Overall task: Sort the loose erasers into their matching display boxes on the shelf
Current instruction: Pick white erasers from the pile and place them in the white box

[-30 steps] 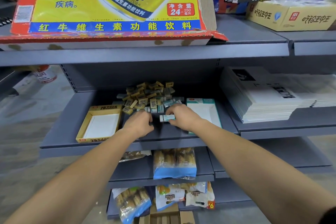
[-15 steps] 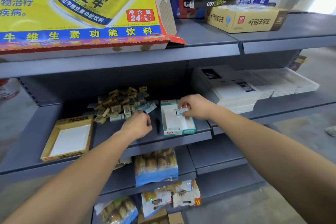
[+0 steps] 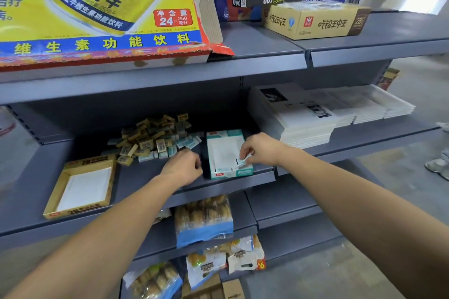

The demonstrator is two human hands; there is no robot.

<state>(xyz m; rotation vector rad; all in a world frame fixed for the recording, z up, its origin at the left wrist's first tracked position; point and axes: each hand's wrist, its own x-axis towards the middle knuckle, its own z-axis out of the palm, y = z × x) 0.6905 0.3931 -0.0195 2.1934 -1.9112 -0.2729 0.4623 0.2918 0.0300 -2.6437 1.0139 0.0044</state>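
Observation:
A heap of loose erasers (image 3: pixel 155 138), tan-sleeved and teal-sleeved, lies at the back of the middle shelf. A teal display box (image 3: pixel 224 172) stands to its right, and a yellow display box (image 3: pixel 81 187) sits at the left front with a bare white floor. My right hand (image 3: pixel 258 149) pinches a teal eraser (image 3: pixel 241 162) low inside the teal box, near its front right corner. My left hand (image 3: pixel 183 167) rests on the shelf just left of the teal box, fingers curled under; what it holds, if anything, is hidden.
Stacks of white booklets (image 3: pixel 306 119) fill the shelf section to the right. A yellow drinks carton (image 3: pixel 104 24) and a tan box (image 3: pixel 313 20) sit on the shelf above. Snack bags (image 3: pixel 202 221) lie on the shelves below. A person's shoe (image 3: pixel 437 168) shows at far right.
My right hand carried the teal eraser from the heap's front edge over to the teal box and down toward its front corner. The left hand stayed put; the view swung right.

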